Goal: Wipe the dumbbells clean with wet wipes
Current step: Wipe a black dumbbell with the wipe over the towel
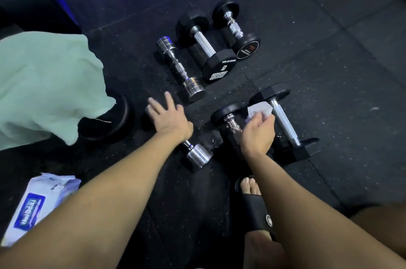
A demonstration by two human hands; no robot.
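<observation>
Several dumbbells lie on the dark rubber floor. My left hand (168, 116) is spread flat with straight fingers over the far end of a chrome dumbbell (198, 155), hiding that end. My right hand (259, 131) pinches a white wet wipe (260, 110) above a small round black dumbbell (230, 119). Just right of it lies a black hex dumbbell (284, 120) with a chrome handle. Farther off lie another chrome dumbbell (179, 66), a black hex dumbbell (204, 45) and a round black dumbbell (235, 29).
A wet wipe pack (36, 205) lies at the lower left. A pale green towel (44, 84) drapes over a black weight (112, 120) on the left. My foot in a black slide sandal (254, 202) is near the bottom centre.
</observation>
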